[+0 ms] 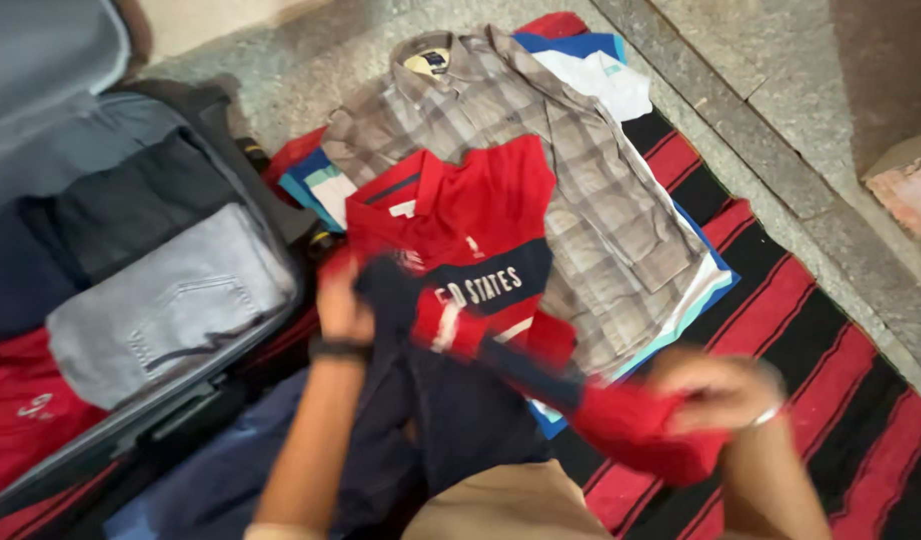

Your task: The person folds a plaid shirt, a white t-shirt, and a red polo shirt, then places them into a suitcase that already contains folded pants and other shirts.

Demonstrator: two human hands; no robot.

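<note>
Two hands work over a spread of clothes on the floor, seen from the head camera looking down. To the left of the left hand lies an open grey suitcase, packed with folded grey jeans, dark garments and something red at its near corner. Beyond both hands, a grey and brown checked shirt lies flat with its collar away from the person, on top of a stack of blue and white clothes. Under everything, and stretching off to the right of the right hand, is a red and black striped mat on a speckled stone floor. Nothing stands between the hands and the garment they hold.

That garment is a red polo shirt with a navy band across the chest bearing white lettering. Its upper part lies on the checked shirt, just beyond the hands; its lower part and one sleeve are lifted between them. The left hand, with a dark band at the wrist, is closed around bunched red and navy fabric. The right hand, blurred, wearing a pale bangle, is closed on the red sleeve end. A dark navy cloth hangs below the left hand, over the person's lap.
</note>
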